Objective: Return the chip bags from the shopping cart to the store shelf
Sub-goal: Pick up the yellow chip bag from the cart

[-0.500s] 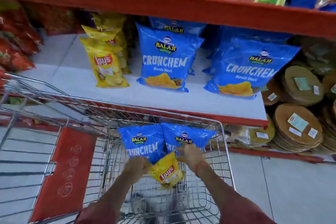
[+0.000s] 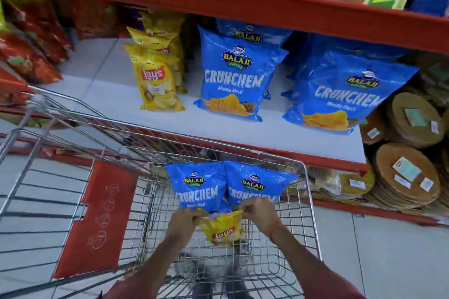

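A small yellow Lay's bag [image 2: 223, 232] hangs inside the wire shopping cart [image 2: 308, 192]. My left hand [image 2: 185, 221] pinches its top left corner and my right hand [image 2: 257, 209] its top right corner. Just beyond my hands two blue Balaji Crunchem bags, one at the left [image 2: 196, 184] and one at the right [image 2: 256, 183], stand upright against the cart's front wall. Whether my fingers also touch them is hidden. On the white store shelf [image 2: 109, 94] ahead stand yellow Lay's bags [image 2: 158, 77] and two rows of blue Crunchem bags, one in the middle [image 2: 234, 75] and one to the right [image 2: 345, 94].
Red snack bags [image 2: 29, 56] fill the shelf's left end. Round stacks of brown discs [image 2: 408, 177] sit at the right. An upper red shelf edge [image 2: 243, 0] overhangs the bags. The cart's red seat flap [image 2: 97, 221] lies to my left, and tiled floor [image 2: 388, 262] to the right.
My right hand has come onto the yellow bag's top right corner, so the bag's top edge is now stretched level between both hands. The blue bags and cart have barely moved.
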The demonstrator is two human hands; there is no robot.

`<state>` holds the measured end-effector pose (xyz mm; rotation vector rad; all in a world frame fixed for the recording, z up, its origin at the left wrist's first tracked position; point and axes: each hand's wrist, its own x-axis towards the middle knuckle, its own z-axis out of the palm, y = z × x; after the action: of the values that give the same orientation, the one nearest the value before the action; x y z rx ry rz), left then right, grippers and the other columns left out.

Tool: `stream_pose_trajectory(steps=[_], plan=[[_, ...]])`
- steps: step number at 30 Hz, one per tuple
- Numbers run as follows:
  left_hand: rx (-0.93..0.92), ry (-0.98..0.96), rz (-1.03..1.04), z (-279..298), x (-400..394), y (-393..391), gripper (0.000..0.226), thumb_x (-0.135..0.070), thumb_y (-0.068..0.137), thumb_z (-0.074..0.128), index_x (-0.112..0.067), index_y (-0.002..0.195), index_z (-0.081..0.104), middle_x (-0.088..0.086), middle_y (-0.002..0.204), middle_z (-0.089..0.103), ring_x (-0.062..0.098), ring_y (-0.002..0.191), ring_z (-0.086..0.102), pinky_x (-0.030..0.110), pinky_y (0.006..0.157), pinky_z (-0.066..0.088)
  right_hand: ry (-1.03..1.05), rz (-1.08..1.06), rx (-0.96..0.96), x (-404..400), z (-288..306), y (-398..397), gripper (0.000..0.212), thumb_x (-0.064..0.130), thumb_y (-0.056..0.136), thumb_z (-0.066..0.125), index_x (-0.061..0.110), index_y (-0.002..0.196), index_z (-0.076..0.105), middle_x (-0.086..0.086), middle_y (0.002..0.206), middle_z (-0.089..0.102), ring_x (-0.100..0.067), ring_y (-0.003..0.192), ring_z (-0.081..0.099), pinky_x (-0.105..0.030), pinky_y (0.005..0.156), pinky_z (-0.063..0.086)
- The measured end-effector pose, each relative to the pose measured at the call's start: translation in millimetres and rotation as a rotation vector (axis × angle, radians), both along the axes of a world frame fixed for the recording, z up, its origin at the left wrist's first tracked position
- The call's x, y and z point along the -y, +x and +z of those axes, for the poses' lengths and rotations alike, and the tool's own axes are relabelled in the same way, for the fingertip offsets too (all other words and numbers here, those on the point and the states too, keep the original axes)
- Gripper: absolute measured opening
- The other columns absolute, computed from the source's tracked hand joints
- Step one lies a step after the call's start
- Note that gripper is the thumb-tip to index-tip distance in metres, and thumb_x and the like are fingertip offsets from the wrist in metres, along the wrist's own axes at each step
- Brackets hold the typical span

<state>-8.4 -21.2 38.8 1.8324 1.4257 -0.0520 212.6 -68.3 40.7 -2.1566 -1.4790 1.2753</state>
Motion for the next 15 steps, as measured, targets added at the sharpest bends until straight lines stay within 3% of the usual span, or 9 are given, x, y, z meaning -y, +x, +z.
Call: stream_pose_trajectory(steps=[2,4,9,12,15], plan=[[0.072,0.045,0.039,9.5,-1.9,-7.4,0.011,-0.018,0.081,0.066,-0.011,0.085,0.072,-0.021,0.059,0.065,-0.002,0.061,0.058,0.016,0.064,0.044,0.049,-0.033,-0.054,4.1,10.8,1.6,0.010,0.013,0.071,0.078,0.016,0.080,0.074,0.003,0.072,0.068,-0.007,0.070,0.065,-0.007,0.066,0.044],[0.125,0.096,0.076,25.7,-6.1,-15.1,0.008,-0.018,0.079,0.069,-0.011,0.075,0.071,-0.025,0.043,0.052,-0.008,0.049,0.051,0.009,0.051,0.037,0.124,-0.070,-0.098,4.9,28.1,1.7,0.010,0.013,0.072,0.078,0.021,0.077,0.074,0.002,0.072,0.073,-0.009,0.071,0.069,-0.012,0.067,0.051],[0.311,0.263,0.119,77.0,-29.8,-35.3,0.007,-0.023,0.076,0.071,-0.016,0.075,0.073,-0.031,0.059,0.058,-0.002,0.064,0.062,0.009,0.055,0.042,0.296,-0.119,-0.169,-20.2,83.3,-6.6,0.011,0.012,0.070,0.079,0.015,0.079,0.074,0.006,0.076,0.074,-0.006,0.078,0.070,-0.012,0.072,0.053],[0.388,0.405,0.180,118.5,-50.4,-41.3,0.003,-0.019,0.077,0.070,-0.019,0.077,0.074,-0.022,0.059,0.066,0.009,0.071,0.065,0.018,0.055,0.047,0.409,-0.182,-0.272,-45.6,120.5,-14.1,0.020,0.008,0.069,0.079,0.026,0.070,0.071,0.014,0.068,0.075,-0.006,0.076,0.071,-0.013,0.070,0.055],[0.525,0.449,0.288,153.0,-72.8,-46.4,0.018,-0.013,0.077,0.069,-0.032,0.077,0.072,-0.039,0.061,0.064,-0.008,0.067,0.064,0.005,0.057,0.046,0.519,-0.215,-0.359,-74.3,157.8,-20.5,0.012,0.008,0.071,0.077,0.019,0.074,0.073,0.004,0.073,0.077,-0.013,0.079,0.073,-0.022,0.073,0.058]])
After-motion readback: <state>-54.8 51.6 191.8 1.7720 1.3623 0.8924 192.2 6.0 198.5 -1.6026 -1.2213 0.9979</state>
